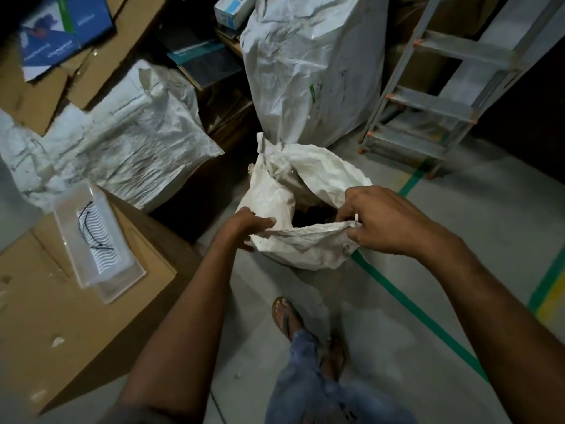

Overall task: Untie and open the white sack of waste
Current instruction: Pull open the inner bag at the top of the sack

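Gripping the near rim of the white sack (pixel 308 244) from both ends, the 2 hands hold its mouth apart. The left hand (pixel 252 224) pinches the fabric at the left corner of the rim, fingers curled round a fold. The right hand (pixel 388 221) closes on the right corner, thumb and fingers bunched over the edge. The sack stands on the floor (pixel 477 246), just in front of the person's sandalled foot (pixel 286 316).

No cord or knot shows at the mouth, and a dark opening gapes between the hands, so I judge the untying done and the opening well along. The far side of the rim is crumpled and flopped inward, so what seems left is spreading that part until the whole mouth stands wide. The contents are too dark to make out.

Behind the sack rises a taller white sack (pixel 312 65), and behind it to the right a metal ladder (pixel 443 102). Left of the sack a clear plastic tray (pixel 94 237) lies on a cardboard box (pixel 61 316).

Far behind the sack to the left, blue printed cartons (pixel 55 35) carry white lettering too blurred to read. A pale blue box (pixel 232 9) beside the taller sack shows only cut-off letters.
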`<state>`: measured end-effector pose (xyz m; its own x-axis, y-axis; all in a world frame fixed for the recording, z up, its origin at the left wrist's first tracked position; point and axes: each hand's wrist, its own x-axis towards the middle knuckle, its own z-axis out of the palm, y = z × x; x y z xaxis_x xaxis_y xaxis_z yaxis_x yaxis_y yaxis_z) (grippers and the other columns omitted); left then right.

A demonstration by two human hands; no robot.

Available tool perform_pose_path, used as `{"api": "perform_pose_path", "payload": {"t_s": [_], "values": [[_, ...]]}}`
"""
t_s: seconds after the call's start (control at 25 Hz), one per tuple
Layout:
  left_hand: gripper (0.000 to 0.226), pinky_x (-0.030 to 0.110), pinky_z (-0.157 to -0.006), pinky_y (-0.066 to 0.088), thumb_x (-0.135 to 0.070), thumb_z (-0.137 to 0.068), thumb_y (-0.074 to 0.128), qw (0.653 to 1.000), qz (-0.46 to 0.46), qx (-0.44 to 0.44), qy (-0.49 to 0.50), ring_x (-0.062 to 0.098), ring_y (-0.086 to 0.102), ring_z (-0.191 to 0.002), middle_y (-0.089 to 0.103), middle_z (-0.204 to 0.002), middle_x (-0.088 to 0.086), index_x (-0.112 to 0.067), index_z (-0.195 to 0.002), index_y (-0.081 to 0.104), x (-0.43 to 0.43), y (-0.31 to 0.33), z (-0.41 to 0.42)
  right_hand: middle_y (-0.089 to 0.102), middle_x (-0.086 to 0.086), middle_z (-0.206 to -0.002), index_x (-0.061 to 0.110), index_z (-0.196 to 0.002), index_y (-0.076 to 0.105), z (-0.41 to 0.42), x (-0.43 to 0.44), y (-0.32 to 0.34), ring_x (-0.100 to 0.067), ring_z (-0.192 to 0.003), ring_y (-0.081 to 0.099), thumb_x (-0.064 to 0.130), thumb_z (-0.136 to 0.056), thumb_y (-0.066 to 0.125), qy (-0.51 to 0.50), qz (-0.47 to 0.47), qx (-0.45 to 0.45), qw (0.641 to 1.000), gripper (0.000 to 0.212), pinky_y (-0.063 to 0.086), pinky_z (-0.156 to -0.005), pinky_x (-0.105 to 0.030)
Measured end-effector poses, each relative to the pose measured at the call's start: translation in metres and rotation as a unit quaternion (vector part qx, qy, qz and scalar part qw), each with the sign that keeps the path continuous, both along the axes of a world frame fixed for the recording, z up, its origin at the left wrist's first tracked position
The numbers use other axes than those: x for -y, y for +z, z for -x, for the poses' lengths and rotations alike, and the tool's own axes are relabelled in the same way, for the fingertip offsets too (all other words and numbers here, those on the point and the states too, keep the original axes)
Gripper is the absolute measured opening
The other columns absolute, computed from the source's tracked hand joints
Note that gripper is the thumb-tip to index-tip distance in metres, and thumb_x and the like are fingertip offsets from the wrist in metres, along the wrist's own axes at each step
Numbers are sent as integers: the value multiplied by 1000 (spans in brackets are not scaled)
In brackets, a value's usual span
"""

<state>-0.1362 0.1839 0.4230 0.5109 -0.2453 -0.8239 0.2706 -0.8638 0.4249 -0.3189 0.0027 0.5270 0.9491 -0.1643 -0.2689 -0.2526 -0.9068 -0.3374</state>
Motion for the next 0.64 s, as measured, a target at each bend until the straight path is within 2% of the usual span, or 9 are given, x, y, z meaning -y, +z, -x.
{"api": "perform_pose_path", "payload": {"t_s": [0.04, 0.08, 0.16, 0.2, 0.28, 0.36, 0.48, 0.56, 0.64], "values": [[61, 34, -69, 59, -16, -90, 76, 995, 48, -25, 82, 25, 65, -90, 61, -117, 16, -5, -141, 44, -7, -10, 9, 55, 13, -90, 33, -102, 79, 8, -6, -4, -15, -86, 58, 19, -82, 69, 4, 7, 0, 1000, 26, 51, -72, -36], [53, 28, -61, 57, -5, -88, 75, 987, 84, -5, 137, 19, 63, -77, 61, -103, 13, -5, -133, 48, -11, -18, 17, 56, 12, -91, 33, -103, 78, 14, -13, -7, -16, -87, 59, 19, -81, 69, 9, 14, 2, 1000, 28, 50, -71, -35], [43, 21, -50, 52, 9, -83, 71, 968, 140, 83, 190, 13, 56, -68, 60, -98, 11, -6, -120, 54, -16, -23, 28, 59, 13, -93, 34, -102, 77, 21, -26, -11, -15, -88, 60, 21, -80, 68, 25, 18, -17, 999, 27, 50, -70, -34], [39, 23, -52, 53, 10, -81, 69, 959, 161, 137, 187, 11, 57, -68, 63, -99, 9, -7, -115, 58, -20, -22, 30, 62, 13, -95, 35, -102, 76, 23, -32, -12, -15, -88, 61, 23, -80, 68, 40, 11, -46, 998, 26, 52, -70, -35], [30, 32, -67, 57, 7, -79, 65, 940, 186, 260, 118, 9, 59, -74, 64, -95, -1, -10, -104, 63, -31, -19, 27, 69, 13, -98, 36, -102, 73, 20, -43, -13, -14, -88, 64, 33, -80, 67, 75, -9, -132, 988, 23, 56, -72, -36], [27, 36, -72, 53, 5, -77, 62, 923, 208, 320, 42, 10, 56, -78, 60, -90, -6, -14, -97, 60, -43, -15, 21, 71, 13, -97, 37, -102, 72, 6, -49, -19, -12, -88, 64, 44, -85, 63, 65, -29, -170, 983, 20, 54, -71, -33], [26, 37, -66, 50, 5, -77, 61, 916, 231, 328, -15, 11, 51, -74, 56, -87, -2, -17, -92, 57, -55, -4, 8, 73, 4, -96, 32, -101, 74, -31, -51, -42, -20, -89, 65, 44, -93, 60, -17, 2, -61, 998, 20, 44, -66, -32], [26, 36, -62, 46, 5, -76, 61, 909, 249, 332, -41, 10, 47, -71, 54, -83, -3, -19, -84, 53, -62, 7, -3, 74, -2, -104, 30, -108, 75, -61, -53, -56, -27, -98, 67, 31, -93, 63, -54, 42, 11, 998, 20, 46, -71, -33], [29, 37, -60, 41, 6, -74, 59, 896, 276, 333, -101, 13, 42, -68, 48, -78, -5, -19, -78, 45, -67, 22, -12, 73, -3, -116, 27, -119, 74, -90, -59, -60, -28, -109, 66, 23, -93, 64, -73, 34, 47, 996, 28, 48, -81, -35]]}}
